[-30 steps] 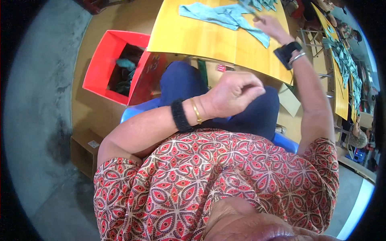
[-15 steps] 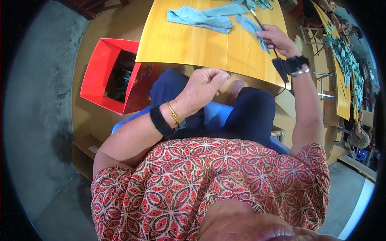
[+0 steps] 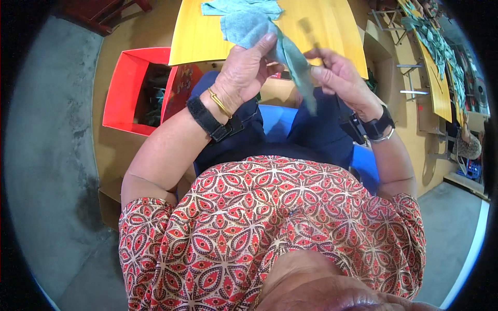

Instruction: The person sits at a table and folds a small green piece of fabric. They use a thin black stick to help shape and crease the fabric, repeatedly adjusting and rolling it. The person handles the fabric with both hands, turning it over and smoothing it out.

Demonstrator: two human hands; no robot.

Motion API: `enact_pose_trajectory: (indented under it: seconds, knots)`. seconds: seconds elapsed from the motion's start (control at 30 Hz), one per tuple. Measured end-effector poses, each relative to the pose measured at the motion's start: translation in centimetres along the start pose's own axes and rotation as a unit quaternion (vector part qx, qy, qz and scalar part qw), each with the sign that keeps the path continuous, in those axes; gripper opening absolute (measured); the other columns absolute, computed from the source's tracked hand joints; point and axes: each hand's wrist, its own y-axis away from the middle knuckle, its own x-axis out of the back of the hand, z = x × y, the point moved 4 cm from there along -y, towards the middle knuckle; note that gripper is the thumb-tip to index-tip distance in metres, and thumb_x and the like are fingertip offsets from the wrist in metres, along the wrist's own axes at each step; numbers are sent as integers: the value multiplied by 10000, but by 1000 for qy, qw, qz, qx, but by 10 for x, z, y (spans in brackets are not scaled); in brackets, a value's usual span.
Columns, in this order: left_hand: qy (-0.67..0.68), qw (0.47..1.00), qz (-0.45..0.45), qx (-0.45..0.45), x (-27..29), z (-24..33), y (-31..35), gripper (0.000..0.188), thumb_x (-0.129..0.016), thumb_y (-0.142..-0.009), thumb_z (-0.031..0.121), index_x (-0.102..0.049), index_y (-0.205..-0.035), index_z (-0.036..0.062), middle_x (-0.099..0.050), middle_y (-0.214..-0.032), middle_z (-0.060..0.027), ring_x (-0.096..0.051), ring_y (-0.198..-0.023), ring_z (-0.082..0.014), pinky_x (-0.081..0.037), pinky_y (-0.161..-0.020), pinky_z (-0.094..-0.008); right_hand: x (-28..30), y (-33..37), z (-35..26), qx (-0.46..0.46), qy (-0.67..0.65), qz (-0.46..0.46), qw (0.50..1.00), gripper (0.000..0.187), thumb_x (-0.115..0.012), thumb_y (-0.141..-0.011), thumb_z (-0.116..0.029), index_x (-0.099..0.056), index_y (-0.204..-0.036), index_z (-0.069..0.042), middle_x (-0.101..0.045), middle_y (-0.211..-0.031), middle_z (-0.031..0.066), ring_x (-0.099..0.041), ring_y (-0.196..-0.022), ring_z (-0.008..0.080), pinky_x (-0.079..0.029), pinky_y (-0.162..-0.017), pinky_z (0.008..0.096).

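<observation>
A limp teal cloth piece [image 3: 248, 28] hangs over the near edge of the yellow table, its narrow end dangling above my lap. My left hand [image 3: 246, 67] is closed on it, with the thumb on top. Just to the right, my right hand [image 3: 340, 78] grips a slim brush-like tool [image 3: 309, 32] with a dark handle. The tool's tip is blurred and points up and away over the table. My right fingertips are close against the cloth's right side; I cannot tell whether they touch it.
More teal cloth [image 3: 241, 6] lies flat on the yellow table [image 3: 197, 39]. A red box [image 3: 122, 90] with dark contents stands to the left. At the far right, another table [image 3: 438, 96] bears heaped teal cloth, with a person [image 3: 468, 145] beside it.
My right hand has come down and nearer, bringing the tool and the cloth off the table. My left hand has moved up and taken hold of the cloth.
</observation>
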Motion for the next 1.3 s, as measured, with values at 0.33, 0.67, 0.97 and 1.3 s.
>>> enact_pose_trajectory:
  seconds: [0.33, 0.67, 0.97, 1.3]
  knots:
    - [-262, 955, 47, -129, -12, -1, 8, 109, -548, -793, 125, -574, -873, 56, -592, -723, -7, -545, -604, -103, -459, -543, -257, -14, -2, 13, 125, 56, 102, 985, 285, -643, -746, -251, -504, -799, -9, -463, -673, -35, -395, -595, 31, -334, -507, 165]
    - [-172, 985, 18, 6, -4, -11, 14, 192, -556, -803, 156, -540, -945, 28, -589, -812, -21, -558, -662, -91, -442, -511, -215, -20, 4, 16, 53, 11, 63, 997, 187, -569, -802, -215, -531, -777, -33, -471, -629, -40, -388, -539, 12, -320, -449, 164]
    - [-55, 997, 21, 49, -3, -23, 11, 214, -530, -821, 169, -529, -957, 3, -580, -873, -52, -568, -773, -130, -466, -671, -257, -14, 3, 36, -9, -79, 34, 996, 114, -570, -793, -158, -567, -796, -44, -487, -632, -58, -371, -499, 5, -309, -437, 147]
    - [-324, 945, 39, 3, 7, -23, 10, 287, -565, -802, 192, -505, -1003, -4, -567, -805, -31, -527, -649, -80, -438, -553, -210, -13, 4, 31, 0, -57, 59, 997, 147, -616, -758, -171, -524, -697, -75, -474, -595, -56, -393, -491, 14, -309, -423, 153]
